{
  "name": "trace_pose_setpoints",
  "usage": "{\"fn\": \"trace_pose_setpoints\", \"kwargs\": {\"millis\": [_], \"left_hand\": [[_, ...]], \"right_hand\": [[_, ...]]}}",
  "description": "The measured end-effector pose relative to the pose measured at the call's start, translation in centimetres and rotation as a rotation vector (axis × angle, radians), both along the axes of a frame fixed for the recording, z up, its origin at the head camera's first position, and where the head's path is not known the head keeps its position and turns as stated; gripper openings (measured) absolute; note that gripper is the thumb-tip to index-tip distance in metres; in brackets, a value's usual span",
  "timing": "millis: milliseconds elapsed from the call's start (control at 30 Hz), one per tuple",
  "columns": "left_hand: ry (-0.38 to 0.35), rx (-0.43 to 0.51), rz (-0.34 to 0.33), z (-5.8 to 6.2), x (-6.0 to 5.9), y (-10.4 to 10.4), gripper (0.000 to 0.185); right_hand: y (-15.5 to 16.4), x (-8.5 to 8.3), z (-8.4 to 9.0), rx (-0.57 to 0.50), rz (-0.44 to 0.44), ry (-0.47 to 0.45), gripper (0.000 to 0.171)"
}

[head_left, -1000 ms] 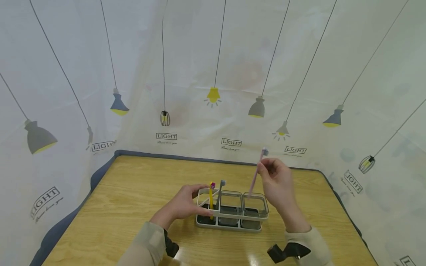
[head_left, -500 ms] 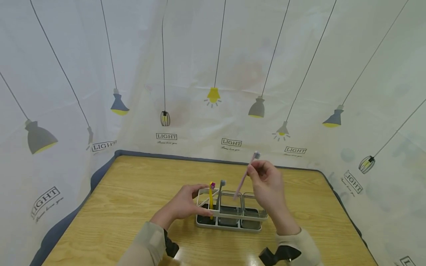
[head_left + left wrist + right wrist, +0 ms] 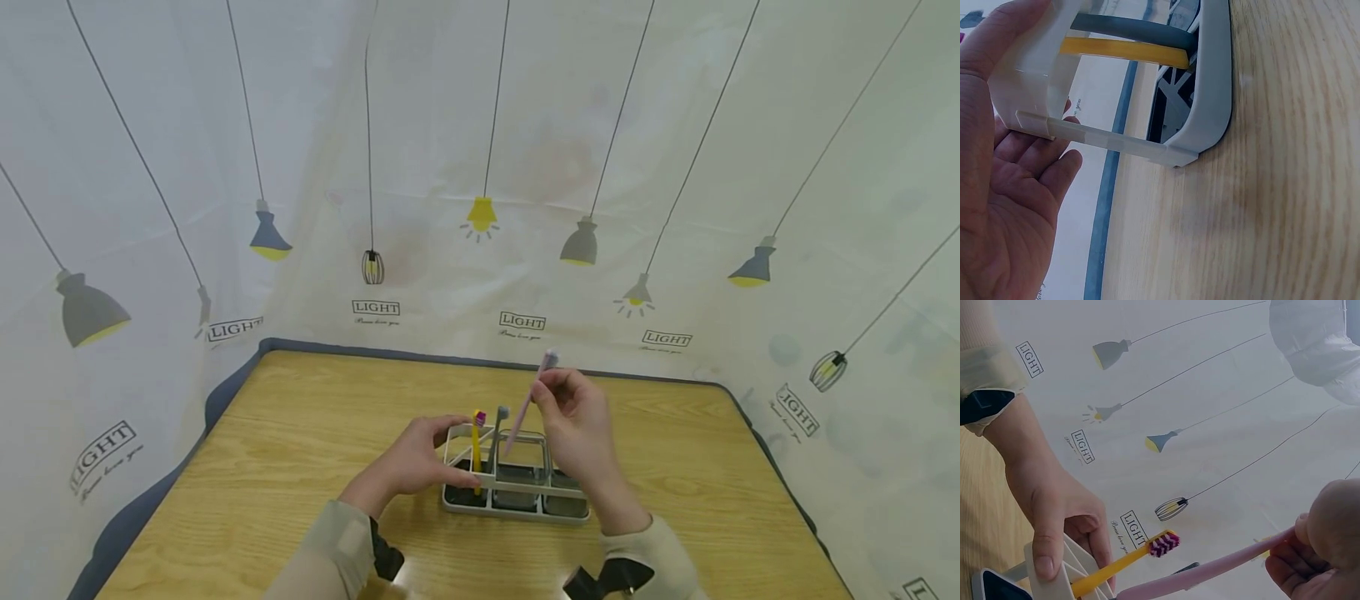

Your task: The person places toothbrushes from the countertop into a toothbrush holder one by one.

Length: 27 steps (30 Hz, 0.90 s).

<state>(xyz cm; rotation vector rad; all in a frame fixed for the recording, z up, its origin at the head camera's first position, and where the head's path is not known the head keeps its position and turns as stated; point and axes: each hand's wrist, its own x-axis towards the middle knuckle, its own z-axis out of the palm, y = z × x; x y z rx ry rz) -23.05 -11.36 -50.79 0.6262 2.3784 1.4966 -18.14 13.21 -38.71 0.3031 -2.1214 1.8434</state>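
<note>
A white holder (image 3: 517, 496) with clear cups stands on the wooden table (image 3: 300, 450). My left hand (image 3: 420, 458) grips its left end, thumb on the front rail, also seen in the left wrist view (image 3: 1016, 162). A yellow toothbrush (image 3: 476, 446) and a grey toothbrush (image 3: 497, 433) stand in the left compartment. My right hand (image 3: 573, 421) pinches a pink toothbrush (image 3: 528, 400), tilted, head up, its lower end over the middle cup. The right wrist view shows the pink toothbrush (image 3: 1210, 572) and the yellow toothbrush (image 3: 1129, 559).
A white curtain (image 3: 480, 167) printed with lamps surrounds the table on three sides. The table's blue edge (image 3: 225, 383) runs along the left and back. Bare wood lies to the left and right of the holder.
My right hand has carried the pink toothbrush leftward and lower, from above the right cup to above the middle cup. The left hand stays on the holder.
</note>
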Motion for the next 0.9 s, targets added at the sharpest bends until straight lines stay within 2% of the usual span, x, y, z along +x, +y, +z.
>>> {"fn": "trace_pose_setpoints", "kwargs": {"millis": [600,900], "left_hand": [[0.010,0.011,0.003,0.0,0.0,0.0,0.096],[0.020,0.015,-0.002,0.0,-0.1,0.0,0.093]], "right_hand": [[-1.8,0.3,-2.3,0.018,0.066,-0.009,0.008],[-2.2,0.2,-3.3,0.058,0.048,-0.025,0.005]]}}
